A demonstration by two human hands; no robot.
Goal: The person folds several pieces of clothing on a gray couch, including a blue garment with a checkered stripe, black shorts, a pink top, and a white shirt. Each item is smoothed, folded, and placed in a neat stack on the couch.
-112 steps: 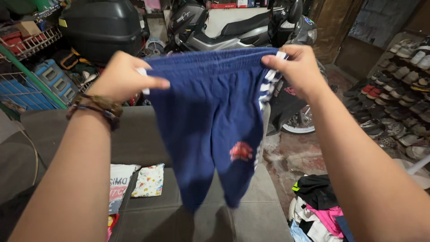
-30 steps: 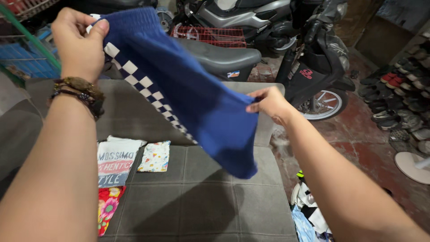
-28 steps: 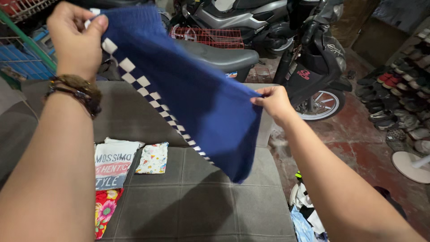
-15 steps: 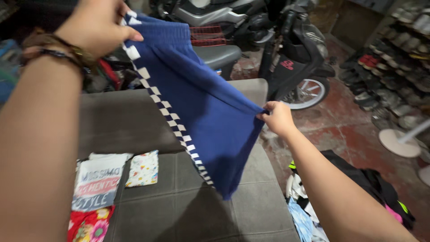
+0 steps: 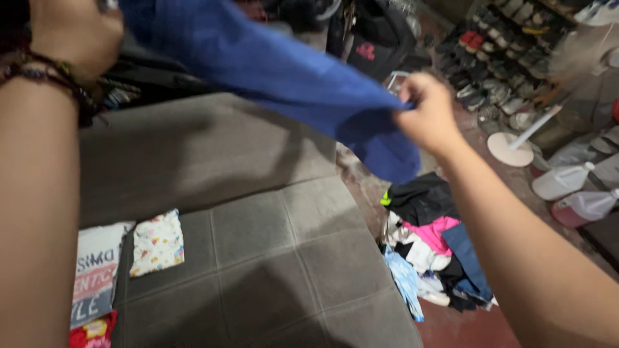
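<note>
Two hands, left hand (image 5: 74, 32) and right hand (image 5: 427, 116), pinched the soft, light blue fabric garment (image 5: 277, 71) by opposite ends above the grey cushioned bench (image 5: 258, 258).

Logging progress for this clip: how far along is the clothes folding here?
Done: three folded pieces lie flat on the grey cushion: a printed grey shirt, a small floral garment and a red floral piece. In hand: the blue shorts, stretched in the air between left hand and right hand, not yet folded. Left: the clothes pile on the floor.
</note>
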